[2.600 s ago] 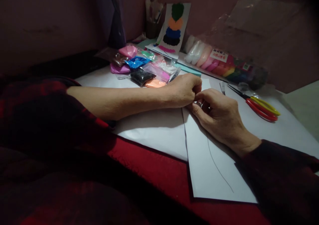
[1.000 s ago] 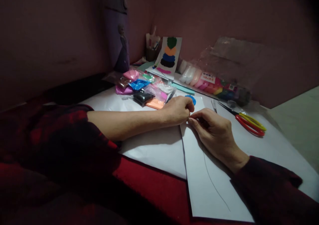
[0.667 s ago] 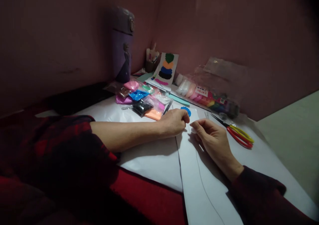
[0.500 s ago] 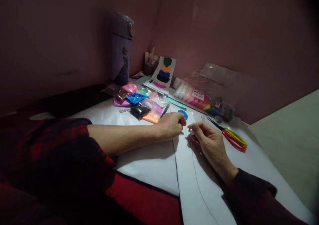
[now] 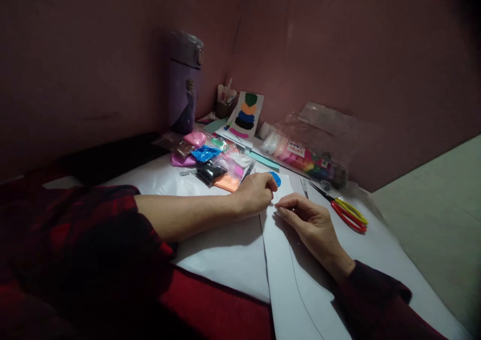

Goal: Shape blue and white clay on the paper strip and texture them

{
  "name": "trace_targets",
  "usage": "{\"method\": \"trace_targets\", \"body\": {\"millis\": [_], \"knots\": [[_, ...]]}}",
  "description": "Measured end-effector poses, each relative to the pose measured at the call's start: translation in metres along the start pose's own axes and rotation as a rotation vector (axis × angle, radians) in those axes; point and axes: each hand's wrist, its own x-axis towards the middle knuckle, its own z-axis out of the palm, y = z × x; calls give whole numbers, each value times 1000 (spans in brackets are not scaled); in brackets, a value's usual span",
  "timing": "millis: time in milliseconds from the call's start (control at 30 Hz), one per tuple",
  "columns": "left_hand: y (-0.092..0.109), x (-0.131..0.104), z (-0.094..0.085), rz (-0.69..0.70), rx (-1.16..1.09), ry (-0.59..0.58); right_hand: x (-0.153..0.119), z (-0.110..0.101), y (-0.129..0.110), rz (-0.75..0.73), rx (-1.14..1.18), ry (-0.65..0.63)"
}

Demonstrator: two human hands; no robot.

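Over white paper (image 5: 277,262) by a blue patch (image 5: 276,178): left fingers (image 5: 269,181) curled, right fingers (image 5: 293,200) pinched, contents unclear.

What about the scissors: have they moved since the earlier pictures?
No. Judged against the colorful bagged pack, the scissors lie in the same spot, pointing the same way; the camera's view shifted.

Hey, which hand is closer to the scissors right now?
Right. The right hand is just left of the scissors, not touching them; the left hand is farther left, near the blue patch.
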Motion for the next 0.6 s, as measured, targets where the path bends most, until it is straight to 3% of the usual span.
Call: {"method": "trace_targets", "body": {"millis": [100,300,467,600], "knots": [[-1,1,1,0,2,2,0,-1,0,-10,16,-47],[-2,1,2,-3,-8,5,-2,-3,2,234,277,116],[-1,1,1,-2,16,-2,-2,-1,3,118,178,3],[-2,3,1,2,15,-4,-2,-2,4,216,219,109]]}}
